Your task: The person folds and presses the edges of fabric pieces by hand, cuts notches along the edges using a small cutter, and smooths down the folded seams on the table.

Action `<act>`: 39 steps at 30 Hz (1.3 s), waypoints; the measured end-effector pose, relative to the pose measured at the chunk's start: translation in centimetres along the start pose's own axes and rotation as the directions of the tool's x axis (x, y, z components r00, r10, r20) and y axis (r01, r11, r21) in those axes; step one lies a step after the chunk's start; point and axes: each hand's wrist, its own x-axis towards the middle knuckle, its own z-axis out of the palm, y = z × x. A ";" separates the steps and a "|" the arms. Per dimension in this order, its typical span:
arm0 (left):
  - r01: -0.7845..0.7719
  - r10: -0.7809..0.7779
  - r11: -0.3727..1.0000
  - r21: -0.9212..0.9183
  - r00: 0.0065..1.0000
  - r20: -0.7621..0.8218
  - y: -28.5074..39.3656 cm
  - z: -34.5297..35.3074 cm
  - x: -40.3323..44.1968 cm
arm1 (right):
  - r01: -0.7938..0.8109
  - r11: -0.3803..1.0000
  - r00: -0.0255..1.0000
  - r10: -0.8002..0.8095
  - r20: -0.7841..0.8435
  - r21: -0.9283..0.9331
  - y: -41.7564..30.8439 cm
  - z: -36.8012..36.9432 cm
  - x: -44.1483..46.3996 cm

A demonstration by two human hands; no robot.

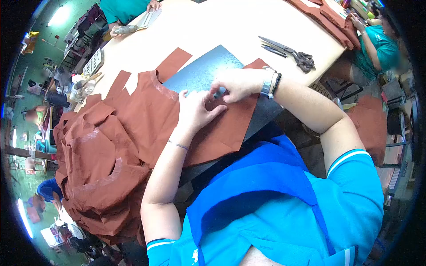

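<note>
A rust-brown cut fabric piece (pixel 222 137) lies partly over a dark, shiny sheet (pixel 208 66) at the table's near edge. My left hand (pixel 195 108) rests on the fabric by its upper edge, thumb apart from the other fingers. Close beside it, my right hand (pixel 237 86) has its fingers bent and drawn together at the same edge. Whatever sits between those fingertips is hidden. Pale marks run along the curved neckline left of my left hand. A heap of similar brown fabric (pixel 97 168) hangs over the table's left side.
Black-handled scissors (pixel 288 51) and a small dark tool (pixel 274 51) lie on the pale table (pixel 213 22). Across it, a person's hand (pixel 117 31) holds a grey-handled tool (pixel 128 29). Another person (pixel 377 48) handles brown fabric (pixel 326 20) at right. A white basket (pixel 93 62) stands at left.
</note>
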 end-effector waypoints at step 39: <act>-0.433 0.469 0.827 0.359 0.883 -0.018 -6.7 -2.2 -2.0 | -0.082 0.921 0.913 -0.084 -0.399 -0.380 -4.6 7.7 -2.9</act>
